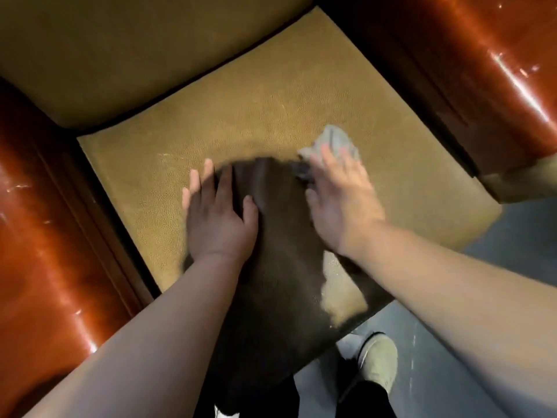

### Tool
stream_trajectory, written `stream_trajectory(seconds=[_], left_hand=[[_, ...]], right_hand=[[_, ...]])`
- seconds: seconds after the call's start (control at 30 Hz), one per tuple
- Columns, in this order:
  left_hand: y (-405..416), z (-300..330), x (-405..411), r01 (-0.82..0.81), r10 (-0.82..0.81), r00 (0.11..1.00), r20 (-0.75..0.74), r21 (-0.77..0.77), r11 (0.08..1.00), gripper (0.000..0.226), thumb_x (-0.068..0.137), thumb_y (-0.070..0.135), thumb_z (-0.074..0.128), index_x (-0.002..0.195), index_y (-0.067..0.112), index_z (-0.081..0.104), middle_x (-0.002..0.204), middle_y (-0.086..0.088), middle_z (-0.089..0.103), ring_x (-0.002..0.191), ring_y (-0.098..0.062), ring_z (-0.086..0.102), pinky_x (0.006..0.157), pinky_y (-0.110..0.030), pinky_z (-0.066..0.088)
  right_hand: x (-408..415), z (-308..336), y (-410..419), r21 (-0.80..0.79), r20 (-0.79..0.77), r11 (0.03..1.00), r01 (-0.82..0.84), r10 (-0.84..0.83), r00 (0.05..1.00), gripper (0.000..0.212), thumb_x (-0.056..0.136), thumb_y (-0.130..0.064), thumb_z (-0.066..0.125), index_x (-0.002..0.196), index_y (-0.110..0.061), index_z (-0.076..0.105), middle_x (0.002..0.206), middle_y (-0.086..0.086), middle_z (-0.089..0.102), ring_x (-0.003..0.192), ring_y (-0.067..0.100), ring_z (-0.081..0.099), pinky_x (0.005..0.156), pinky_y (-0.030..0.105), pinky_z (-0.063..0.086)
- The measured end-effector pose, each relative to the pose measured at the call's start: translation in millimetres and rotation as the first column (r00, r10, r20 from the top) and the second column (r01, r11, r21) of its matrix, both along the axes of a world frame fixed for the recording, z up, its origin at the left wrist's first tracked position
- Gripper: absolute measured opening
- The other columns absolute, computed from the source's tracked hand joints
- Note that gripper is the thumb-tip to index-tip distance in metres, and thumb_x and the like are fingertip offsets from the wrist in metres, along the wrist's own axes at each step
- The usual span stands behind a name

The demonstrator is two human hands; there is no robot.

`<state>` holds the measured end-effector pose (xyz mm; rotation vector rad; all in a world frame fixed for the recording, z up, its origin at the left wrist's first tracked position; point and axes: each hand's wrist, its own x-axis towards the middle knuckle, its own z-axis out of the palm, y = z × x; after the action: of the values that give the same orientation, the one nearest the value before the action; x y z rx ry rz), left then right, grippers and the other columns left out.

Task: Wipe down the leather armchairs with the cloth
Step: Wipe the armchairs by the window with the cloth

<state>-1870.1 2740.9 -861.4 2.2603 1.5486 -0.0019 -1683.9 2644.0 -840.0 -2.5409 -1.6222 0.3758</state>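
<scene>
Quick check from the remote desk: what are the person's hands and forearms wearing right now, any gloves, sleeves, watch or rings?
Nothing that shows. The left hand and right hand are bare, with no gloves; no rings are visible, though motion blur softens the fingers. Both forearms are uncovered right to the frame edge: no sleeves, watch or wristband in view.

The armchair (271, 95) has a tan, grained leather seat cushion and backrest between glossy reddish-brown arms. The grey cloth (331, 143) lies crumpled on the seat, right of centre, partly covered.
</scene>
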Motion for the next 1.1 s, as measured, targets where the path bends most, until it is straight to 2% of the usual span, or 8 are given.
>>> stream_trajectory(seconds=[0.17,0.27,0.4,0.6,0.8,0.9,1.0,1.1], left_hand=[[-18.9,1.4,-3.5,-0.057,0.058,0.997,0.047,-0.025,0.998,0.066,0.105,0.047,0.041,0.166,0.03,0.021,0.177,-0.001,0.008,0.163,-0.025,-0.001,0.132,-0.046,-0.002],[-31.4,-4.2,-7.6,-0.073,0.074,0.996,0.057,-0.022,0.997,0.069,0.101,0.052,0.037,0.166,0.035,0.018,0.177,0.002,0.004,0.163,-0.022,-0.005,0.132,-0.047,-0.003],[-38.6,-2.0,-2.3,-0.123,0.123,0.991,0.044,0.001,0.992,0.072,0.096,0.051,0.034,0.166,0.034,0.025,0.177,-0.001,0.007,0.163,-0.025,-0.002,0.132,-0.046,-0.001],[-83.3,0.8,-1.5,-0.101,0.102,0.995,0.011,-0.04,0.994,0.075,0.095,0.057,0.033,0.165,0.036,0.015,0.177,0.0,-0.001,0.163,-0.027,-0.01,0.131,-0.049,-0.006],[-100.3,-6.0,-9.6,-0.089,0.089,0.996,-0.002,0.039,0.995,0.072,0.096,0.057,0.039,0.164,0.039,0.022,0.177,0.0,0.004,0.163,-0.029,-0.003,0.132,-0.048,-0.002],[-102.1,-4.2,-7.3,-0.082,0.083,0.996,-0.015,0.06,0.995,0.072,0.095,0.055,0.04,0.164,0.037,0.027,0.176,-0.006,0.01,0.162,-0.035,0.005,0.131,-0.052,0.005],[-103.2,-0.1,-5.0,-0.052,0.054,0.996,-0.067,0.036,0.998,0.071,0.096,0.053,0.035,0.164,0.038,0.026,0.176,-0.012,0.008,0.161,-0.041,0.005,0.129,-0.057,0.006],[-113.1,0.4,0.4,-0.058,0.061,0.993,-0.102,0.027,0.998,0.068,0.098,0.053,0.032,0.164,0.041,0.023,0.176,-0.01,0.005,0.161,-0.041,0.003,0.128,-0.061,0.002]], right_hand=[[6.8,0.1,-63.7,-0.028,0.021,0.811,-0.585,0.585,0.811,0.06,0.1,-0.033,0.049,0.155,-0.009,0.045,0.162,0.013,0.042,0.151,0.036,0.037,0.128,0.041,0.012],[89.3,-0.6,-58.5,-0.069,0.068,0.986,-0.149,0.154,0.986,0.069,0.104,-0.043,0.027,0.166,-0.014,0.018,0.174,0.009,0.014,0.16,0.03,0.01,0.129,0.034,-0.005],[49.6,0.0,-38.2,-0.12,0.058,0.946,0.301,-0.296,0.954,0.067,0.109,-0.04,0.026,0.166,-0.01,0.008,0.174,0.013,0.001,0.16,0.035,-0.001,0.13,0.047,-0.001],[5.5,-3.1,-72.6,0.093,-0.005,0.86,-0.501,0.504,0.864,0.057,0.104,-0.043,0.036,0.152,-0.016,0.053,0.159,0.009,0.048,0.149,0.03,0.039,0.121,0.046,0.024],[78.1,-3.1,-78.4,-0.041,0.048,0.919,0.393,-0.391,0.919,0.067,0.105,-0.04,0.026,0.165,-0.01,0.022,0.172,0.014,0.017,0.158,0.038,0.011,0.13,0.052,0.007],[-4.1,-5.9,-102.3,0.059,0.062,0.997,0.04,-0.043,0.997,0.065,0.101,-0.037,0.037,0.158,-0.007,0.039,0.166,0.018,0.032,0.152,0.043,0.026,0.124,0.06,0.025],[-20.9,-2.2,-140.5,-0.007,-0.031,0.847,-0.531,0.531,0.847,0.06,0.101,-0.041,0.043,0.156,-0.018,0.045,0.166,0.006,0.037,0.154,0.034,0.031,0.125,0.051,0.023],[63.6,-11.8,-138.1,-0.13,0.043,0.958,-0.256,0.263,0.964,0.062,0.105,-0.042,0.033,0.164,-0.024,0.026,0.173,0.001,0.021,0.16,0.027,0.013,0.13,0.048,0.006]])
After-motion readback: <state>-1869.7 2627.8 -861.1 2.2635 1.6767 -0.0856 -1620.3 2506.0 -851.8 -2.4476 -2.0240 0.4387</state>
